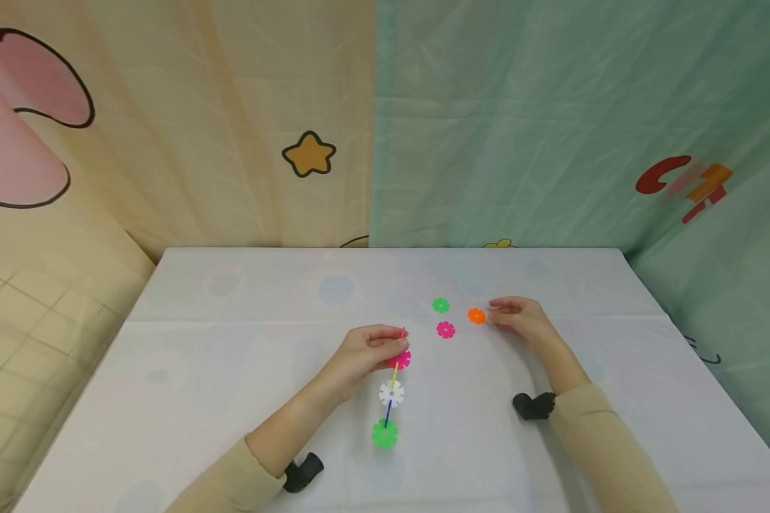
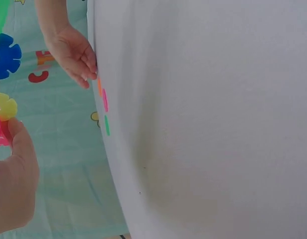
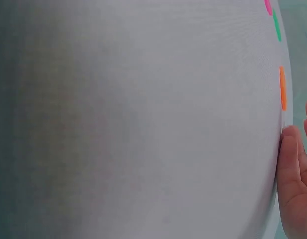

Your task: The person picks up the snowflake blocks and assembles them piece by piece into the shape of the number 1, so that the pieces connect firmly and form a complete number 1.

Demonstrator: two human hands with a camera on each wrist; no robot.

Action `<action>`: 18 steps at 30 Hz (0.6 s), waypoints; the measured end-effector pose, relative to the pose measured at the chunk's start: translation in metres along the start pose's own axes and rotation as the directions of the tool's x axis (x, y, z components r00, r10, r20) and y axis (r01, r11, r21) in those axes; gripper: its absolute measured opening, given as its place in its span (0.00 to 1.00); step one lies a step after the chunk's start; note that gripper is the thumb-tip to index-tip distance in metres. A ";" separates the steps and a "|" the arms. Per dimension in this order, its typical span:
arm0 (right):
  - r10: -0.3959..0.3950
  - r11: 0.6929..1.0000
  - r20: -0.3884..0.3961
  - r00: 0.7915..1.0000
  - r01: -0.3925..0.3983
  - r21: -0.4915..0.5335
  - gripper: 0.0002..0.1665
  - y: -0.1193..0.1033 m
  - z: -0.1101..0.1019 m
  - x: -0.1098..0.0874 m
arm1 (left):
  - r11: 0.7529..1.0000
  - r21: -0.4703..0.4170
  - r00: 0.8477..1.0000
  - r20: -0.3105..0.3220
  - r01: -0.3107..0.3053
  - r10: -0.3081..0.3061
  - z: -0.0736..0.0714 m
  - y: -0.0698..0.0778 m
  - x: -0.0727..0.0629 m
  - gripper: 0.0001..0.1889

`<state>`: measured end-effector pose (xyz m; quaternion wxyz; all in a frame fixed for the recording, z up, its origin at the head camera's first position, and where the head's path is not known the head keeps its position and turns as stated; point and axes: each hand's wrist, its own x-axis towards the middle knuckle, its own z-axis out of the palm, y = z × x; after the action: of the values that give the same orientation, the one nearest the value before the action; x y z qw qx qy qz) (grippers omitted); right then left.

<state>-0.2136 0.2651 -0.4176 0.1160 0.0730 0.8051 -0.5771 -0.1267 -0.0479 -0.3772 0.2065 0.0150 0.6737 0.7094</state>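
Apparently, from where I stand, a pick-up is in hand: the left hand (image 1: 373,350) pinches the disc chain (image 1: 391,393) above the counter (image 1: 231,399), while the right hand (image 1: 520,318), fingers loose and empty, hovers just beside the orange disc (image 1: 477,315) lying there, likely needing a rim pinch.

Fabric walls, lightly creased. Cream cloth (image 1: 167,142) left, green cloth (image 1: 520,107) right, meeting at a vertical line near mid-view. On the cream: orange star (image 1: 309,154), outlined in black; large pink shape (image 1: 26,128), upper left; grid lines low on the left side. On the green: red mark (image 1: 662,175), far right. Table (image 1: 199,399) in front, white-topped, faint round spots (image 1: 336,290). Light soft, shadows pale.
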 end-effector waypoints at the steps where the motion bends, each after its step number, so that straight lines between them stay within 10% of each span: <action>1: -0.003 1.000 -0.003 1.000 0.003 -0.014 0.29 0.000 0.000 0.001 | 1.000 0.000 1.000 0.003 -0.004 0.004 0.000 0.000 0.000 0.19; 18: -0.068 0.939 -0.051 0.996 0.047 -0.341 0.23 -0.007 0.018 0.013 | 1.000 0.001 0.999 0.036 -0.018 0.018 0.000 0.000 0.002 0.21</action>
<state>-0.2256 0.2457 -0.4205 0.0849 0.0463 0.8975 -0.4303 -0.1282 -0.0477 -0.3777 0.2124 0.0339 0.6701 0.7104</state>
